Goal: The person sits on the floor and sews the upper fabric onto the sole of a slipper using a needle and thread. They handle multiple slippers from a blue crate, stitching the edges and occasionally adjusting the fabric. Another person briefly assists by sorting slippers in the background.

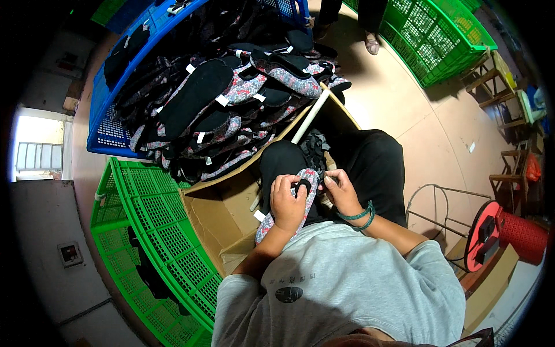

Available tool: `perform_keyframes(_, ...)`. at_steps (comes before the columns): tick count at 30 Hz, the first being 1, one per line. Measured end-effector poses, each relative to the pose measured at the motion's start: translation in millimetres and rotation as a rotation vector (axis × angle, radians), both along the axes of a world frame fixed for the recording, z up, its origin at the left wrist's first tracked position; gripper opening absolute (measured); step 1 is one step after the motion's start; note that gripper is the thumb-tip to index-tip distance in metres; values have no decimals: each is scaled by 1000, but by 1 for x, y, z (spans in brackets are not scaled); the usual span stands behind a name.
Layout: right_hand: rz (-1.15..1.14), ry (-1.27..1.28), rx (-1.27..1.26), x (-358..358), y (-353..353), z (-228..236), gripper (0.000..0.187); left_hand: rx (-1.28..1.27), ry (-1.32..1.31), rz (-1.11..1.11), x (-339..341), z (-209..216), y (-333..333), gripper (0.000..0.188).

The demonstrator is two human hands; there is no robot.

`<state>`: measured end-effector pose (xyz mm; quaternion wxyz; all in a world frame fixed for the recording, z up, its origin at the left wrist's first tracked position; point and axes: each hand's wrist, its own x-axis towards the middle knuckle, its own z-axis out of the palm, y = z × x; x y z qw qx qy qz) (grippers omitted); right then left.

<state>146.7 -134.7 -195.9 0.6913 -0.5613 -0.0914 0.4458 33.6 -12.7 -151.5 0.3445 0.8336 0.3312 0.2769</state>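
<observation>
My left hand (287,203) is wrapped around a floral grey-and-red slipper (310,176) with a black opening, held tilted above my lap. A small white tag (259,216) sticks out from its side near the heel end. My right hand (343,195) is just right of the slipper's upper end, with thumb and forefinger pinched together. Whatever lies between those fingertips is too small to make out. Dark scraps of cloth (314,148) lie between my knees, just beyond the slipper.
Many similar slippers (281,74) with white tags heap up ahead, spilling from a blue crate (97,124). A cardboard box (209,215) and green crates (151,222) stand at my left. On the right are a wire stand (435,203), a red spool (523,236) and wooden stools (491,81).
</observation>
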Motion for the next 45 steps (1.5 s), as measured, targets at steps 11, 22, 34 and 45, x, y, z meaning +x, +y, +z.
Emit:
perform_keyframes(11,121,-518,82,-11,-5,-5,29,-140,-19,72,0,-15,-1,15)
perform_keyframes(22,205,-856,-70,-12,-3,9,28,-179,21,105,-1,-26,-2,16)
perform_keyframes(34,218,-818,-71,-13,-2,5,23,-223,38,131,0,-25,-3,13)
perform_keyframes(45,91,-382,66,-9,-1,0,29,-224,37,48,7,2,-6,13)
